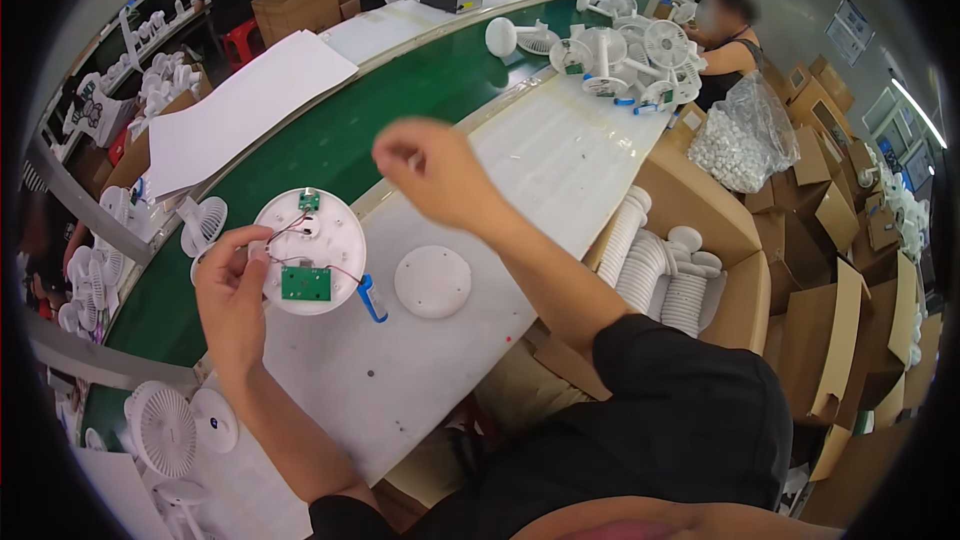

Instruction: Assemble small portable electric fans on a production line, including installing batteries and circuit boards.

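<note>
Presently, the left hand (235, 285) is closed at the left edge of a white round base (342, 240), gripping it between the thumb and the fingers. This base lies on the near side of a green belt (420, 80), over the white table (330, 400). On its inner face there are 2 green circuit boards: the larger board (306, 284) is nearer to the person, and the smaller board (309, 200) is at the far rim. Thin wires (290, 230) run between them, close to the left fingertips. Just beside the base is a blue cylindrical battery (373, 298), and to its right 1 white round cover (432, 282) lies flat.

The right hand (435, 170) is raised, with curled fingers; it is blurred, so I cannot tell whether it holds something. Farther away, many white fans (640, 50) are piled near a seated person (728, 70). At right, a cardboard box (690, 170) contains white ribbed tubes (640, 270).
</note>
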The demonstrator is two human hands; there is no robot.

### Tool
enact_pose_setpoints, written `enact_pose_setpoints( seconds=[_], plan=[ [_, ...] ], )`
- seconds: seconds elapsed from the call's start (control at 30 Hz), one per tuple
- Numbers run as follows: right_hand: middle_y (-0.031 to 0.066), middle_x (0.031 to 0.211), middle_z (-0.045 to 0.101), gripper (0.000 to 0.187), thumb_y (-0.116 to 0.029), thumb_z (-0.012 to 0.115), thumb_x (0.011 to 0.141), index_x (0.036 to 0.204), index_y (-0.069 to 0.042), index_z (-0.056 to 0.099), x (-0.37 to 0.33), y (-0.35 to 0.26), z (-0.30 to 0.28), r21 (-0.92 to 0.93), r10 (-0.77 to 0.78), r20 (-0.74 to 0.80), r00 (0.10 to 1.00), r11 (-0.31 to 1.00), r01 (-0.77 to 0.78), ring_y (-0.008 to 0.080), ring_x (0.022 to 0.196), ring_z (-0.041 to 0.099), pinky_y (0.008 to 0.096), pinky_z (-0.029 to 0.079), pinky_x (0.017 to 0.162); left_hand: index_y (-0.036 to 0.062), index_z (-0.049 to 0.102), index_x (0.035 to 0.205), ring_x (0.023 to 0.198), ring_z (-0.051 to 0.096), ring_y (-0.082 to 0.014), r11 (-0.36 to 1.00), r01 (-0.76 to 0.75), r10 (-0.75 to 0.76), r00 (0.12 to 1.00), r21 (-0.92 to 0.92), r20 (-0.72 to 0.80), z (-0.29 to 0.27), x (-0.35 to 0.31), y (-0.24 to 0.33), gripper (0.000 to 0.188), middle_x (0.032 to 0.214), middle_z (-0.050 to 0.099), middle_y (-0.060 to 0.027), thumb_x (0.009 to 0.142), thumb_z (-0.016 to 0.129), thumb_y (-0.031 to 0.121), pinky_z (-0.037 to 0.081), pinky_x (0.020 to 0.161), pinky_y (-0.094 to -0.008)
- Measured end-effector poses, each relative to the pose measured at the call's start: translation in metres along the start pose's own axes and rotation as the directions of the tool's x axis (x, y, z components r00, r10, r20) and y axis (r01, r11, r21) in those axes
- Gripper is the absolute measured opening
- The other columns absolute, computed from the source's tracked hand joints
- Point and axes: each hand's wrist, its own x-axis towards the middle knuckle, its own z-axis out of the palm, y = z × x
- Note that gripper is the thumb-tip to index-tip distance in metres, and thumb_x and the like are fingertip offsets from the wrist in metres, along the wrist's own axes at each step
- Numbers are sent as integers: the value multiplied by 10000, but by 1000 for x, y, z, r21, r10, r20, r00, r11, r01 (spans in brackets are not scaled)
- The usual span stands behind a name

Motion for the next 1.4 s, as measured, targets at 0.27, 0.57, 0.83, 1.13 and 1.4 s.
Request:
enact_pose_setpoints(
  seconds=[0.27,0.57,0.83,1.13,1.4],
  plan=[
    [190,1481,356,757,-444,686,798,1422,-99,432,-211,31,14,-651,222,333,917,757,53,366,1353,335,461,310,1075,17,658,1109,644,491,-76,991,105,-114,988,-85,-105,23,-87,23,253,765,598,-37,895,527,-17,423,584,-177],
    [219,1325,458,967,-373,848,591,1422,-125,419,-201,47,-16,-597,252,230,940,799,-68,406,1165,477,460,405,1000,26,508,1352,793,630,-145,938,-123,-75,841,-325,-536,90,-259,22,420,914,689,-126,934,536,-2,540,721,-238],
    [186,1202,536,671,-84,743,717,1341,-51,499,-220,38,-68,57,398,107,911,913,-405,369,1095,535,410,438,995,-9,478,1361,848,658,-180,939,-75,-153,782,-335,-605,129,-320,35,432,956,688,-169,934,547,-15,563,756,-257],
    [180,1194,580,518,3,608,817,1324,-43,513,-255,39,-91,-165,244,-9,970,956,-243,314,1029,601,340,474,921,-30,458,1361,865,666,-195,898,-103,-203,765,-427,-611,137,-328,30,440,999,683,-206,929,542,-29,585,769,-271],
    [127,1215,561,507,55,558,825,1323,-38,551,-302,-78,-72,564,72,547,834,704,-431,186,985,598,244,471,834,-31,480,1340,852,667,-185,900,-139,-164,770,-414,-616,132,-331,21,417,1006,684,-212,928,542,-29,580,765,-263]
  ],
)
